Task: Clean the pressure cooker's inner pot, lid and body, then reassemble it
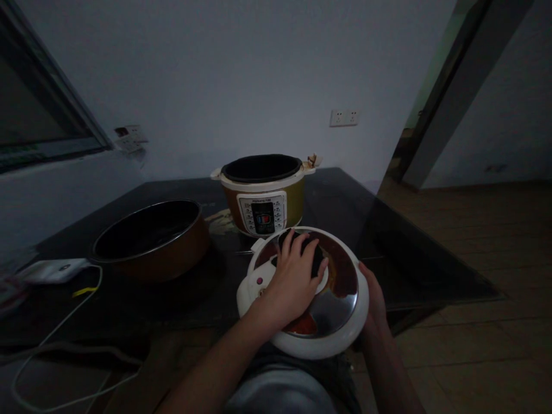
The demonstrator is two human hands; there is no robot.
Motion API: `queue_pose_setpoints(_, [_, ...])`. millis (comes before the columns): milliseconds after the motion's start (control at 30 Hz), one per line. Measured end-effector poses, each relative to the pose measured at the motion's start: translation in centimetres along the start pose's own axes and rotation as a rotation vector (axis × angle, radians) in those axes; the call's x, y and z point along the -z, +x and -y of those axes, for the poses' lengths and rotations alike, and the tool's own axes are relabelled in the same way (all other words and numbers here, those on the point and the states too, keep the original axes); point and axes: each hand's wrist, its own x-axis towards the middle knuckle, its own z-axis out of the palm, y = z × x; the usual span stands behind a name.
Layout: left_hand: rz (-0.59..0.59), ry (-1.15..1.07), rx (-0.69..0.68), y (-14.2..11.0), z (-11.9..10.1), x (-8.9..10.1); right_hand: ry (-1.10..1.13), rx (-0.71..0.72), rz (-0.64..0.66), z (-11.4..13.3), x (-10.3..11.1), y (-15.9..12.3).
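A round pressure cooker lid [340,310], with a white rim and a shiny metal top, is held tilted in front of my body at the near table edge. My left hand [297,276] lies over its black central handle, fingers curled around it. At the lid's right rim, my right hand [374,299] grips the edge, most of its fingers hidden beneath. Just beyond the lid stands the electric pressure cooker [262,204], uncovered, with a control panel on its front and a dark interior. The brown inner pot [168,256] rests left of the cooker.
Everything stands on a dark glossy table [357,215] against a pale wall. A white device [56,270] and a white cable [64,330] lie at the left. Wall sockets [344,118] are behind, and tiled floor [474,339] lies to the right.
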Motion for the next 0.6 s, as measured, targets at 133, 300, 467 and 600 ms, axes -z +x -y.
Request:
queue_pose_setpoints(133, [-0.078, 0.036, -0.030, -1.3, -1.0, -1.4, 0.010, 0.000, 0.002, 0.2, 0.0, 0.0])
queue_pose_setpoints(300, [-0.090, 0.177, -0.133, -4.2, -1.7, -3.5, -0.004, -0.014, -0.002, 0.4, 0.0, -0.3])
queue_pose_setpoints(467, [-0.069, 0.149, -0.173, -4.5, -1.2, -3.2, -0.011, -0.003, 0.049, 0.3, 0.1, -0.3])
queue_pose_setpoints(600, [-0.106, 0.076, -0.119, -2.5, -0.6, -1.9, -0.027, 0.029, 0.049, 0.0, 0.3, 0.0])
